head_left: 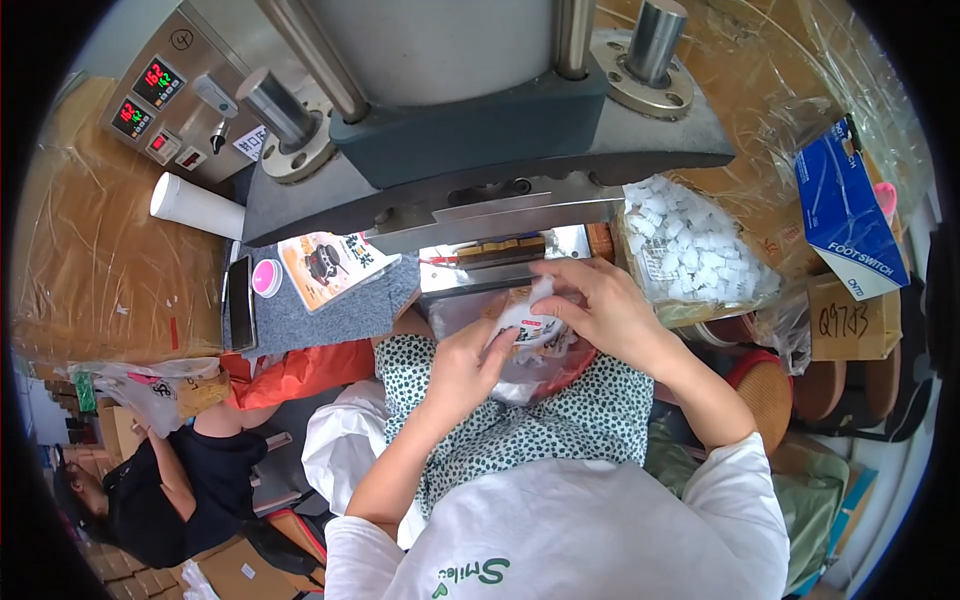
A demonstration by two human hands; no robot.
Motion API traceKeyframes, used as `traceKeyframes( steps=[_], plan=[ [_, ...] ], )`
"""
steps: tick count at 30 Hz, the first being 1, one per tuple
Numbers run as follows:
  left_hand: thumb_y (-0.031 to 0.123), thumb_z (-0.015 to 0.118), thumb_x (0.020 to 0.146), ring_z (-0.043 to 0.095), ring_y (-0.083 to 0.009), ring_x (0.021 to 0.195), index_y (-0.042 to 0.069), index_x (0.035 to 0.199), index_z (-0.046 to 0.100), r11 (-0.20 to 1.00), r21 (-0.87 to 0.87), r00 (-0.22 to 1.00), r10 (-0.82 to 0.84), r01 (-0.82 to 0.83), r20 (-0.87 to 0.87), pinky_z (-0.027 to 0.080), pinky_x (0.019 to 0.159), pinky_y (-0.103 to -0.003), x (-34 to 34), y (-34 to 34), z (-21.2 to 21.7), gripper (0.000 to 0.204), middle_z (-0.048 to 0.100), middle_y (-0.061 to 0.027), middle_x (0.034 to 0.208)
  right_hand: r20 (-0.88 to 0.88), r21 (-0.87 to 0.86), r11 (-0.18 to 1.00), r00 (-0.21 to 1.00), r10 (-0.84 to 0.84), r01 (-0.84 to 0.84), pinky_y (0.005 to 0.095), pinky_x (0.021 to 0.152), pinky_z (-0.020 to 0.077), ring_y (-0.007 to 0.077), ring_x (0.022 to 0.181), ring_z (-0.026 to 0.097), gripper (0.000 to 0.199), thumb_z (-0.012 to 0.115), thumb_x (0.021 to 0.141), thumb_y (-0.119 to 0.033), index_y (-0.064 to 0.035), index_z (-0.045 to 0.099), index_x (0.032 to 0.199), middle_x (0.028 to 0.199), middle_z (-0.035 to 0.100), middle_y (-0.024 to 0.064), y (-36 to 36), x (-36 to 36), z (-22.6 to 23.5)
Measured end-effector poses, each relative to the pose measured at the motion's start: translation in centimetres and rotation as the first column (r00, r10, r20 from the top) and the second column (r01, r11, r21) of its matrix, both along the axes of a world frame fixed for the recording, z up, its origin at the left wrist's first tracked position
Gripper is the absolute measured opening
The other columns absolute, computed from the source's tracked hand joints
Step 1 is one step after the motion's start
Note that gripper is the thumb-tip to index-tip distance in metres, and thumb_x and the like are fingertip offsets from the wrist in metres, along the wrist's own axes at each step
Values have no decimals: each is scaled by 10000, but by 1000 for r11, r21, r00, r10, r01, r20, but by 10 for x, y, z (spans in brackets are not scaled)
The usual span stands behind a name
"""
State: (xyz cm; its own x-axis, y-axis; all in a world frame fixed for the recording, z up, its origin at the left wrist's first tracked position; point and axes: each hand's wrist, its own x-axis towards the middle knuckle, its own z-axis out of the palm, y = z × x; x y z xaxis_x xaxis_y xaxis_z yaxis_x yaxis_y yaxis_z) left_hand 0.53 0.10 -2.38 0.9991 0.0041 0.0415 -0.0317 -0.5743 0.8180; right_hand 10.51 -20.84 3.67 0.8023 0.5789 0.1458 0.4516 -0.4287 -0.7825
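Observation:
Between my hands, above my lap, is a small white printed plastic pouch point(530, 326) with a red mark on it. My left hand point(465, 358) grips its near left side between thumb and fingers. Bent fingers of my right hand point(598, 300) pinch its upper right part, where a white piece sticks up; whether that piece is separate I cannot tell. Below the hands, a red-rimmed container point(577, 376) lined with clear plastic rests on my lap. Just beyond them is the press's metal work plate point(440, 277), with a brass-coloured bar point(500, 250) across it.
A large press head point(470, 140) hangs over the plate. Left are a control box point(150, 110), a white cup point(195, 204), a phone point(240, 303) and a printed pouch point(330, 268). Right lie many small white pieces point(690, 245) and a blue box point(850, 205). Another person point(150, 490) sits lower left.

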Motion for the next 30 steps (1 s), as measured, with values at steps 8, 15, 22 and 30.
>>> traceKeyframes(
  steps=[8,15,22,30],
  plan=[
    [203,616,1058,666,-80,838,-84,1104,693,610,-725,934,69,-318,-351,545,724,-269,41,2,-3,301,744,-74,977,231,-22,997,970,-73,80,409,783,574,353,927,715,335,778,892,-149,-10,710,1189,1052,734,185,-17,-10,21],
    [210,639,1035,708,-223,893,-104,1168,658,825,-461,937,220,-327,-272,557,786,-365,46,13,-7,342,739,-164,1055,385,-166,864,838,-388,476,447,781,555,399,904,707,149,695,905,-59,-8,746,1035,1030,715,216,-48,28,-11],
    [463,748,891,355,-473,1467,-71,1496,394,536,738,912,221,-410,347,271,1192,-574,27,105,-58,882,372,-309,1571,260,-199,898,905,-338,392,473,795,546,437,913,681,117,664,888,16,21,679,1003,978,681,249,-62,44,-18],
    [-139,561,712,685,-420,943,-6,1086,706,772,381,852,385,-508,356,544,843,-472,-34,78,10,423,705,-209,1023,-101,136,962,969,-224,237,335,790,557,182,900,695,194,723,890,-2,3,696,1082,1014,718,92,-57,7,21]
  ],
)
